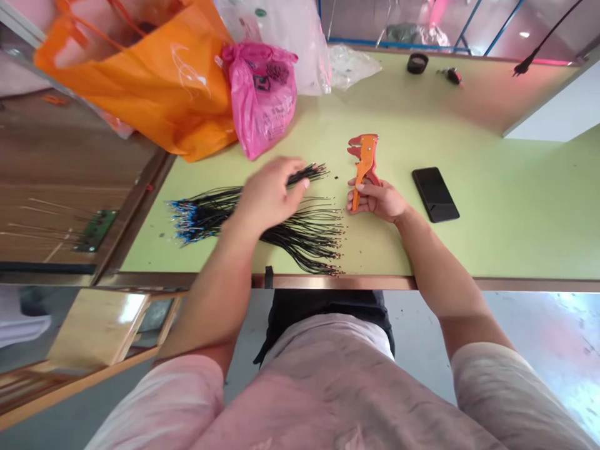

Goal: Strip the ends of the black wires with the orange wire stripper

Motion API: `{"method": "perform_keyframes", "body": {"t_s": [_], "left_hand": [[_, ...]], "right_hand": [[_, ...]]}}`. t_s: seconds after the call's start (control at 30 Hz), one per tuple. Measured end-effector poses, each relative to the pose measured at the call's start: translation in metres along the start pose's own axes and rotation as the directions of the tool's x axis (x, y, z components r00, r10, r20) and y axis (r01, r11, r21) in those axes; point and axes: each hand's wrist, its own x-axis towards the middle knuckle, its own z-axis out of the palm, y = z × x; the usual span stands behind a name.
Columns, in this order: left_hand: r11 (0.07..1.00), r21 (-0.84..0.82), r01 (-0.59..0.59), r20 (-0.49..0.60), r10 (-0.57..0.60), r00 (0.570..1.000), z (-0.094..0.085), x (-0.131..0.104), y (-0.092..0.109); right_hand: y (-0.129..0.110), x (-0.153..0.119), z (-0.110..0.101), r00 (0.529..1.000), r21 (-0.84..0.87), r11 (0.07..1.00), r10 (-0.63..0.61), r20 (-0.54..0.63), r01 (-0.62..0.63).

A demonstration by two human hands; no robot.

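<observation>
Several thin black wires [304,240] lie side by side on the green table, with blue terminals [185,219] at their left ends and bare copper tips at the right. My left hand [269,194] is over the wires, slightly blurred, thumb and fingers apart. A smaller bunch of wire ends [314,172] shows between its thumb and fingertips; the palm side is hidden. In my right hand [379,199] is an orange and red wire stripper [366,159], gripped by its handles. Its jaws point away from me, to the right of the wire tips.
Right of the stripper lies a black phone [435,194]. An orange bag [154,81] and a pink plastic bag [265,94] stand at the back left. A black tape roll [417,63] and small keys [452,75] are at the back. A power plug [522,67] hangs back right.
</observation>
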Motion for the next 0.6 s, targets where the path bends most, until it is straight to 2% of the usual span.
{"method": "perform_keyframes", "body": {"t_s": [0.13,0.2,0.3,0.37,0.43,0.53,0.6], "left_hand": [[0.992,0.116,0.04,0.171,-0.059,0.984,0.022,-0.003,0.003],[0.997,0.078,0.012,0.208,-0.028,0.978,0.027,-0.009,0.001],[1.0,-0.019,-0.004,0.242,0.009,0.97,0.025,-0.016,-0.005],[0.999,-0.052,-0.005,0.228,0.017,0.973,0.022,-0.014,-0.009],[1.0,-0.026,0.002,0.163,0.002,0.987,0.021,-0.004,-0.012],[0.988,0.136,0.069,0.087,-0.081,0.993,0.027,0.018,-0.016],[0.965,0.245,0.092,0.108,-0.122,0.987,0.033,0.032,-0.016]], "right_hand": [[0.0,-0.001,-0.001,1.0,0.006,1.0,-0.001,-0.005,0.001],[0.0,-0.001,-0.002,1.0,0.003,1.0,0.001,-0.005,-0.001],[0.001,0.0,-0.003,1.0,0.0,1.0,0.012,0.002,-0.012],[0.001,0.001,-0.003,1.0,0.003,1.0,0.014,0.004,-0.014],[0.002,0.001,-0.003,1.0,0.01,1.0,0.009,0.001,-0.009],[0.003,0.001,-0.003,1.0,0.021,1.0,0.001,0.003,-0.001],[0.003,0.001,-0.003,1.0,0.022,1.0,0.001,0.007,-0.001]]}}
